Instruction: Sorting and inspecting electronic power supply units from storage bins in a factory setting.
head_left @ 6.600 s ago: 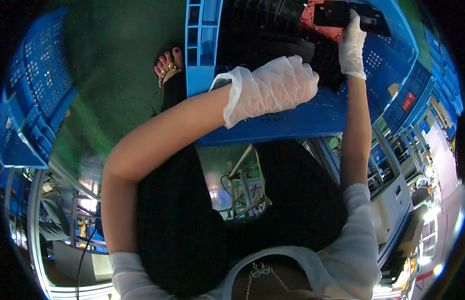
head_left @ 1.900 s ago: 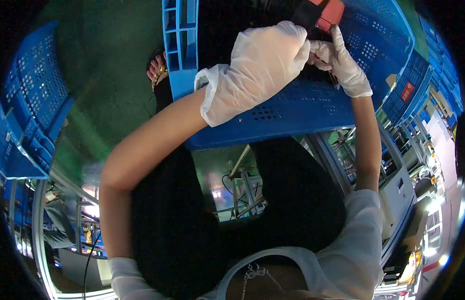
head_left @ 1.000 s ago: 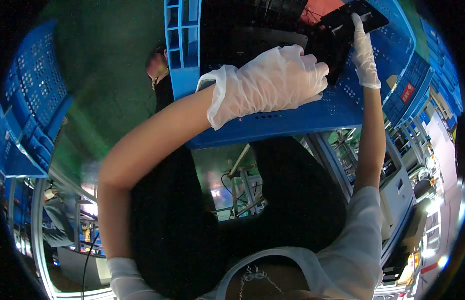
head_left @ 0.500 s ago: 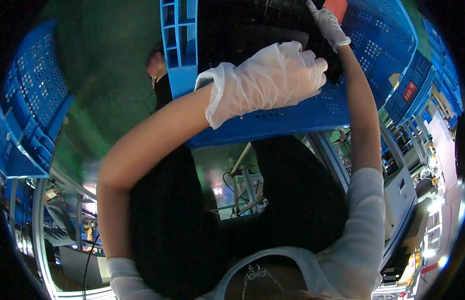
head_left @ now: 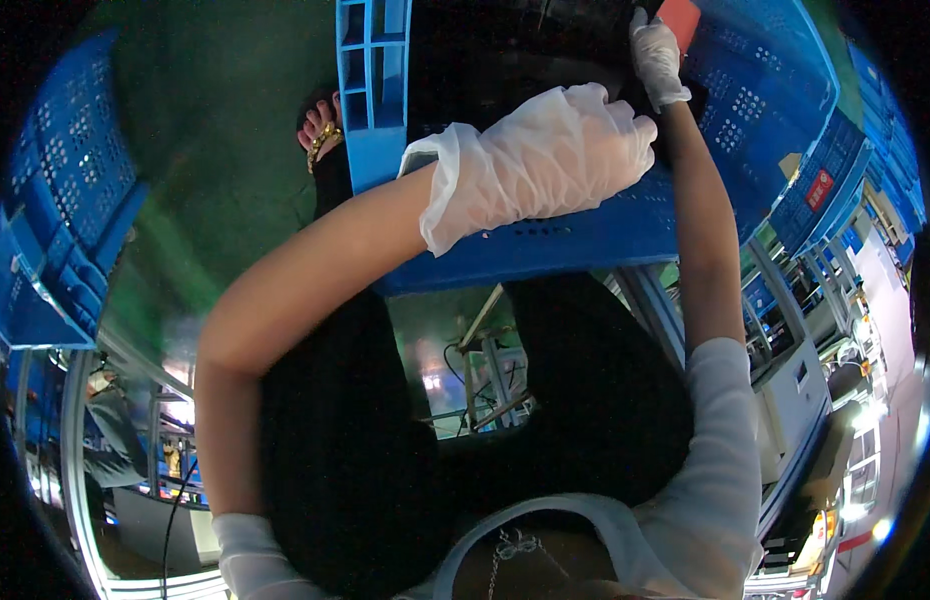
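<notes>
Over the near wall of a blue plastic crate (head_left: 545,250) lies my left hand (head_left: 560,155) in a thin, wrinkled white glove. Its fingers are curled closed, and what they hold, if anything, is hidden beneath them. Dark black parts (head_left: 485,60) fill the crate, too dim to tell their kind. My right hand (head_left: 657,58), gloved too, reaches to the far right inside the crate. Its fingers are drawn together at a dark edge I cannot make out. Right beside these fingers is a flat orange-red piece (head_left: 680,22).
Another perforated blue crate (head_left: 70,190) stands at the left, and more blue crates (head_left: 830,160) are at the right. A metal frame (head_left: 650,300) runs under the near crate. Someone's foot (head_left: 322,130) is beside the crate's left wall. At lower left, a person (head_left: 115,435) sits.
My right hand has shifted slightly left and nearer the orange-red piece, its fingers now drawn together rather than one stretched out. The left hand is almost unmoved. The foot shows more plainly.
</notes>
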The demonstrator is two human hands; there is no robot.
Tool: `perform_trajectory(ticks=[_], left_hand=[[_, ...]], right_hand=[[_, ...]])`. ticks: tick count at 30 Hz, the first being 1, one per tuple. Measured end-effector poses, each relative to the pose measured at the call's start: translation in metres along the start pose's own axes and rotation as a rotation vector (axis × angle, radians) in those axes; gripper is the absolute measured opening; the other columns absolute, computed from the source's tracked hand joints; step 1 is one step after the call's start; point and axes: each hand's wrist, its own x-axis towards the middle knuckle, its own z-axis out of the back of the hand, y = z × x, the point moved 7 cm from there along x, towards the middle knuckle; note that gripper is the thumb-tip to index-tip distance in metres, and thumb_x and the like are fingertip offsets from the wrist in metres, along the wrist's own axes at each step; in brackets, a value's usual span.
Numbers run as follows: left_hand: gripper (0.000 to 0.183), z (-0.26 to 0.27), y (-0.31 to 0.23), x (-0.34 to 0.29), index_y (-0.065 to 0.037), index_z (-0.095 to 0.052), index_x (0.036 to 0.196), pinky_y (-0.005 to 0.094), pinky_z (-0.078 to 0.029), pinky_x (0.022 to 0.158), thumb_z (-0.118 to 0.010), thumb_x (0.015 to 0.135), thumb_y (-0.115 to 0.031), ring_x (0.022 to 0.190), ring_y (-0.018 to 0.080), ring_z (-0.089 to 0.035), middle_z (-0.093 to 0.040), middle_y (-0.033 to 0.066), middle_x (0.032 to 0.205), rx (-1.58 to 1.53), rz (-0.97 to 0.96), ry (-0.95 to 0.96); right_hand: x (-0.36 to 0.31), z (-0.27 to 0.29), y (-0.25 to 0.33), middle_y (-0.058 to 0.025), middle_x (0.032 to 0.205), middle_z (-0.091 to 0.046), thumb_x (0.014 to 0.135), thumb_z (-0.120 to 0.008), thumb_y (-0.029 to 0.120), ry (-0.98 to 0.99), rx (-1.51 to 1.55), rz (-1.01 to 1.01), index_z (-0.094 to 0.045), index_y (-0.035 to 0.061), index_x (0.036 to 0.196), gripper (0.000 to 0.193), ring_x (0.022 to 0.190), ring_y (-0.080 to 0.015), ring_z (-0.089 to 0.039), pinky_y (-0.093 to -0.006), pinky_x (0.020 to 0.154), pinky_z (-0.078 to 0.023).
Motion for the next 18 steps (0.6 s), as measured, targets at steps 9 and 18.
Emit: perform_trajectory(ticks=[9,18], left_hand=[[0.015,-0.009,0.004,-0.002,-0.005,-0.070,0.098,0.0334,-0.056,0.082,-0.063,0.090,-0.015,0.084,0.0231,-0.070,-0.071,0.0124,0.088,-0.061,0.053,0.047],[0.016,-0.011,0.009,-0.012,-0.005,-0.070,0.099,0.0331,-0.056,0.083,-0.063,0.089,-0.015,0.092,0.0237,-0.069,-0.071,0.0134,0.091,-0.073,0.097,0.087]], right_hand=[[0.001,0.039,-0.005,-0.0078,0.069,-0.050,0.089,-0.050,0.014,-0.573,0.532,-0.354,-0.062,0.0040,0.110,0.026,0.056,-0.0206,-0.051,-0.0337,0.041,-0.036],[0.011,0.027,0.051,-0.0168,0.083,-0.059,0.084,-0.052,0.009,-0.123,-0.272,0.081,-0.058,0.0021,0.126,0.043,0.063,-0.0229,-0.053,-0.0348,0.045,-0.040]])
